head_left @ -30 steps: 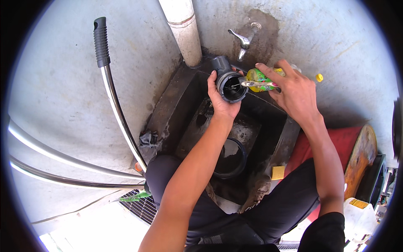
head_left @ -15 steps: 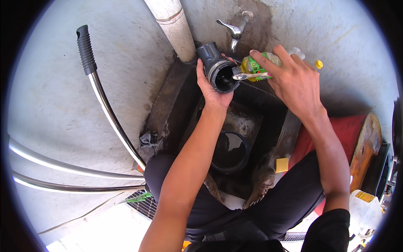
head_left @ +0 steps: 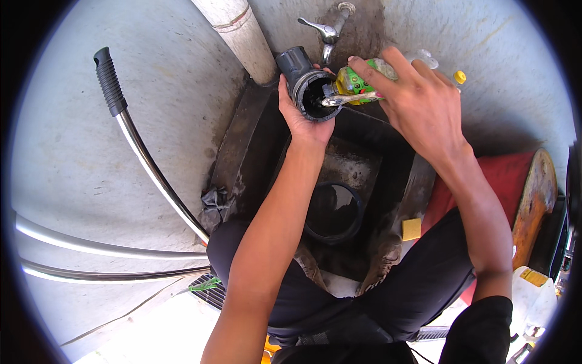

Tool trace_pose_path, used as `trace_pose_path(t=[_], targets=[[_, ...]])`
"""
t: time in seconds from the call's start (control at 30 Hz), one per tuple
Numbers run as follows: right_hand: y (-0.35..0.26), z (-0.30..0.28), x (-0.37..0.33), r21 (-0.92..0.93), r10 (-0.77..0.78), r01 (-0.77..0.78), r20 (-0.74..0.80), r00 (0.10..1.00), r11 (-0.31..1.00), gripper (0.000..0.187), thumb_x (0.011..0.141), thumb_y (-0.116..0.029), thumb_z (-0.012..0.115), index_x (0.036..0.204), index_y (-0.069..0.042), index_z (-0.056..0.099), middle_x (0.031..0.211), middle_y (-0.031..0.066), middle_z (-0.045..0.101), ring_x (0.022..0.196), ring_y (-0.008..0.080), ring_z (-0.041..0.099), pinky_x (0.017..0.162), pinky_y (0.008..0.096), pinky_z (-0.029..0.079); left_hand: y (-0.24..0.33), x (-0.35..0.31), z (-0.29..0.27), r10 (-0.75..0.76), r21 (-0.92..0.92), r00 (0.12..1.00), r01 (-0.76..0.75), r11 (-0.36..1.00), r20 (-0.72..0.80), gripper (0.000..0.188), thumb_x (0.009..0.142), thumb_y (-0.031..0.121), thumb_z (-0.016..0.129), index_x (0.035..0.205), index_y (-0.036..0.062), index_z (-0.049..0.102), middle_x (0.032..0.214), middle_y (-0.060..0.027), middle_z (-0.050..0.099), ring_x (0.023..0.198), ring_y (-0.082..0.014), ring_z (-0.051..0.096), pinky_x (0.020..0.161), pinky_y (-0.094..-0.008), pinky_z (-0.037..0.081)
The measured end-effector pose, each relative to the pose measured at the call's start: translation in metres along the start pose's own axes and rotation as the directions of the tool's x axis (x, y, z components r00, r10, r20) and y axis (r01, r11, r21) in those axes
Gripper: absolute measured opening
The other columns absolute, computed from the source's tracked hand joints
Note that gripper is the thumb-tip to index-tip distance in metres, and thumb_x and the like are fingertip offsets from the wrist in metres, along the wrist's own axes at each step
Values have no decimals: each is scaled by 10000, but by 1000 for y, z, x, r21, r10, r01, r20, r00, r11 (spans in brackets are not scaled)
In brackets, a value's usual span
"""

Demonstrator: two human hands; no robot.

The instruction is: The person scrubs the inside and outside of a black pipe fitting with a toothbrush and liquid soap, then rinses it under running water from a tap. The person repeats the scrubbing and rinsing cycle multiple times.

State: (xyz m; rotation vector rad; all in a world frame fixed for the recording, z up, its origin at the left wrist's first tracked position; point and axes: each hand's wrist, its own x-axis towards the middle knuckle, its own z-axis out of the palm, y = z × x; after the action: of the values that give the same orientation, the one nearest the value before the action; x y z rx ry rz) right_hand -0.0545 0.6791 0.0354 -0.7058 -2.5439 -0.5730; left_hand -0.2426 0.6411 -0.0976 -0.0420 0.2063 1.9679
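Note:
Above the dark basin, my left hand is wrapped round a black hollow pipe-like part, its wide round opening facing me. Just right of that opening, my right hand grips a clear bottle with a green label and yellow liquid, tipped so its neck is at the rim. A slim pale brush, toothbrush-like, is held along with the bottle, and its head reaches the opening. My fingers partly hide both, and whether liquid is flowing I cannot tell.
A metal tap juts from the wall, beside a pale upright pipe. A round black tub sits in the basin. Around it are a yellow sponge, a red drum, a white jug and curved metal handlebars at left.
The whole view has shifted slightly, so the tap, pipe and hands sit higher in it. Both hands keep their hold, with the bottle neck and brush still at the part's opening.

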Motion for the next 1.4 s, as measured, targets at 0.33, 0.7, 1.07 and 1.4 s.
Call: trace_pose_path(t=[0.33, 0.7, 1.07, 1.4], targets=[[-5, -4, 0, -45, 13, -14, -10, 1000, 999, 658, 783, -184, 870, 1387, -399, 720, 1174, -31, 651, 822, 212, 710, 672, 364, 602, -4, 1, 1, 1, 51, 1000, 0, 999, -31, 453, 1099, 414, 478, 1215, 32, 693, 1159, -143, 741, 1113, -321, 690, 1065, -474, 545], [-2, -6, -4, -52, 33, -33, -13, 999, 998, 663, 779, -185, 876, 1384, -408, 722, 1227, -32, 663, 877, 210, 727, 705, 364, 617, -3, 4, 0, 11, 74, 1000, -10, 997, -18, 468, 1088, 377, 457, 1281, 10, 674, 1233, -161, 727, 1207, -318, 671, 1126, -490, 507], [3, -4, -6, -25, 22, -23, -50, 998, 999, 674, 770, -174, 876, 1384, -405, 723, 1230, -31, 658, 873, 210, 727, 706, 370, 614, -1, 5, 3, 16, 89, 1000, -15, 996, -14, 480, 1074, 394, 479, 1273, 7, 681, 1214, -163, 729, 1185, -335, 678, 1107, -511, 524], [7, 4, -8, -13, 18, -19, -72, 997, 1000, 693, 763, -174, 881, 1394, -410, 715, 1218, -27, 655, 841, 229, 733, 697, 374, 609, -1, 3, 10, 27, 73, 999, -24, 997, -40, 475, 1092, 428, 468, 1213, 31, 699, 1125, -144, 752, 1074, -331, 712, 1020, -483, 580]])
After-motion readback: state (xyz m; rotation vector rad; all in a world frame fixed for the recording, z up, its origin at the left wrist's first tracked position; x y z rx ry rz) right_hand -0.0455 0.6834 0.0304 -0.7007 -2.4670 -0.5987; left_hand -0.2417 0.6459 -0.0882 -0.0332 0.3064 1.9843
